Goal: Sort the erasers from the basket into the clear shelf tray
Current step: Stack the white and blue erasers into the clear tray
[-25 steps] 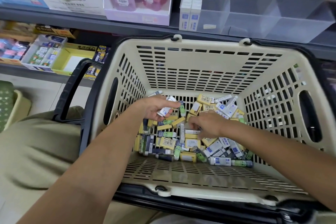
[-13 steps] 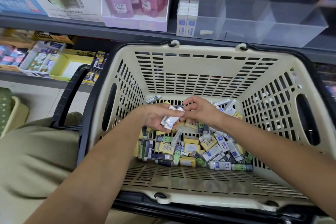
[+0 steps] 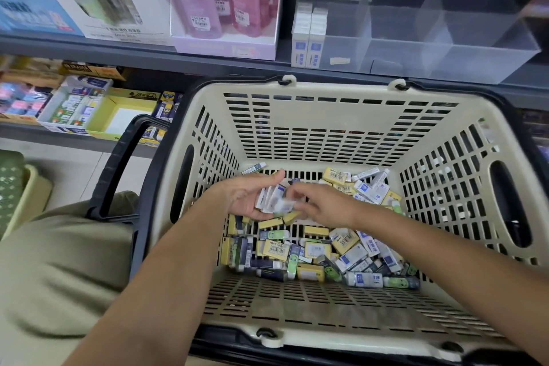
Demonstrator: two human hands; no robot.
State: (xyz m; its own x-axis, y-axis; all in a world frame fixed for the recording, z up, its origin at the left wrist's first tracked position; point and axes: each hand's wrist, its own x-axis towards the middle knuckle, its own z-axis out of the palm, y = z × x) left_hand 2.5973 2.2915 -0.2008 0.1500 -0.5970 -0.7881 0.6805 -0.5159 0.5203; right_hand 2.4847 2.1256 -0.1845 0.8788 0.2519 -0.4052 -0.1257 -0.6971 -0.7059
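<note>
A cream slatted basket holds a heap of small erasers in white, yellow and green sleeves. Both hands are inside it, above the heap. My left hand lies palm up and cradles several white erasers in curled fingers. My right hand pinches a blurred white eraser right against that bunch. On the shelf behind stands the clear tray with dividers. Its left compartment has two white erasers standing upright.
A black handle hangs over the basket's left side, above my olive-clad knee. A box of pink bottles sits left of the clear tray. Lower shelf boxes of stationery lie at left.
My right hand picked a white eraser from the heap, brought it up to my left hand, and now presses it against the bunch. The view tilted down a little.
</note>
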